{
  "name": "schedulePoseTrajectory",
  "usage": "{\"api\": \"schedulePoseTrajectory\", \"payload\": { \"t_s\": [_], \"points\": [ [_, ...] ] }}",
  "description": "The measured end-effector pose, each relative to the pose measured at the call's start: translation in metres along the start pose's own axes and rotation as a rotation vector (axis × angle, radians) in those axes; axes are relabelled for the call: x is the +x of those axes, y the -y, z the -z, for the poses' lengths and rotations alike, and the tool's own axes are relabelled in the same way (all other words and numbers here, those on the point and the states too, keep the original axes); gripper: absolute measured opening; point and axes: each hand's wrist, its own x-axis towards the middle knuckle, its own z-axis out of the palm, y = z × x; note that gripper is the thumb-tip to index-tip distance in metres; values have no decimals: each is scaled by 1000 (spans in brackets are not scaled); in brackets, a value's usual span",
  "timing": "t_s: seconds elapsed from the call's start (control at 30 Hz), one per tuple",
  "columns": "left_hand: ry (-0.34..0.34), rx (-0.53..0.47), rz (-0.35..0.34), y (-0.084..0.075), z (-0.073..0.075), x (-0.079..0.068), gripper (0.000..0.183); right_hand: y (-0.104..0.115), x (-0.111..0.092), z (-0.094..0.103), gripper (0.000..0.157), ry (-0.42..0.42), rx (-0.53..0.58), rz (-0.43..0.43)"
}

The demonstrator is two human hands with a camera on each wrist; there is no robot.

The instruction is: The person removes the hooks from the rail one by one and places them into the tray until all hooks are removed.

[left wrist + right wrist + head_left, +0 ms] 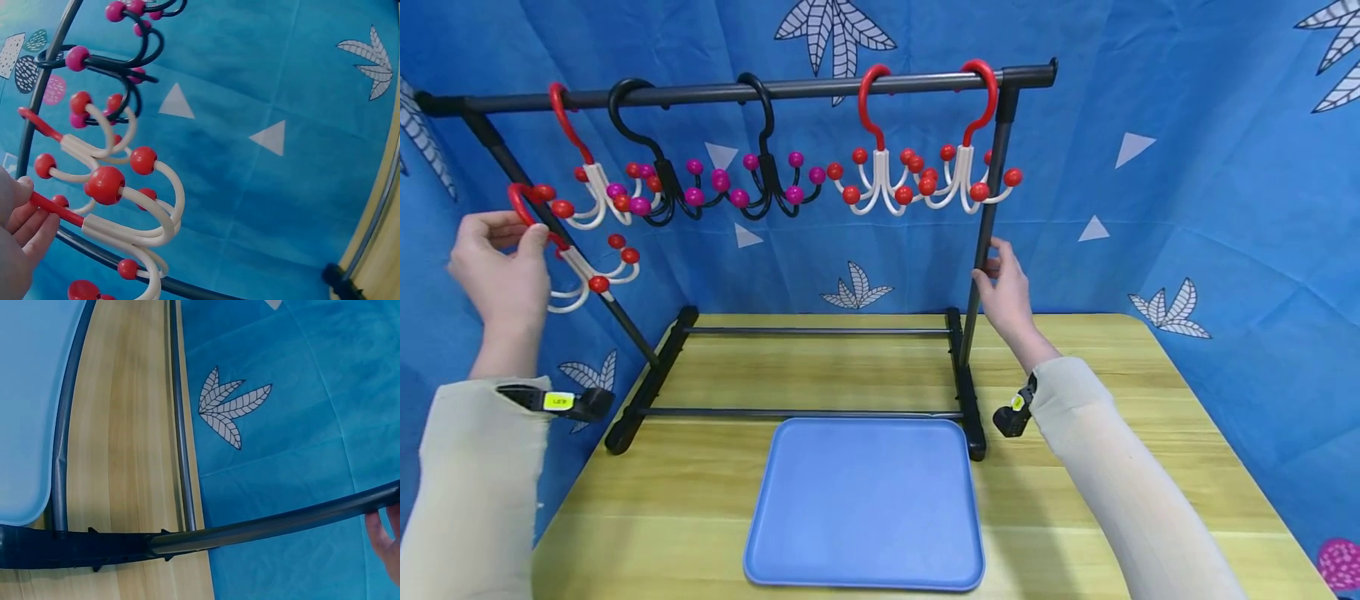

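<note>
My left hand (505,262) pinches the red neck of a red-and-white multi-arm hanger (578,265) beside the left post of a dark garment rack (730,94). This hanger's white curved arms end in red balls and point down to the right; its red hook lies below the top bar. On that bar hang a red-and-white hanger (597,187) at the left, two black hangers (767,179) with magenta balls, and two more red-and-white hangers (880,171) toward the right. My right hand (1006,287) holds the rack's right post (990,217), thumb in front and fingers behind.
A blue tray (865,500) lies on the wooden table (1150,467), against the rack's front lower rail (797,412). The rack's black feet (967,400) stand at either side. Behind the rack hangs a blue patterned cloth (1075,108).
</note>
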Motion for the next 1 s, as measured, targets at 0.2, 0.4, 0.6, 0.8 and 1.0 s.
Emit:
{"api": "schedulePoseTrajectory", "payload": {
  "t_s": [0.2,0.4,0.6,0.8,1.0],
  "points": [
    [73,9,20,19,-6,-13,31,0,0,2,48,-4,-9,11],
    [131,46,17,33,-12,-31,35,-1,2,6,49,33,1,15],
    [183,108,-14,40,-25,-52,40,-3,4,11,46,72,14,22],
    [237,125,-51,44,-38,-76,35,2,4,16,41,99,-12,53],
    [289,52,-103,42,-46,-98,29,5,4,20,37,102,-26,58]
  ]
}}
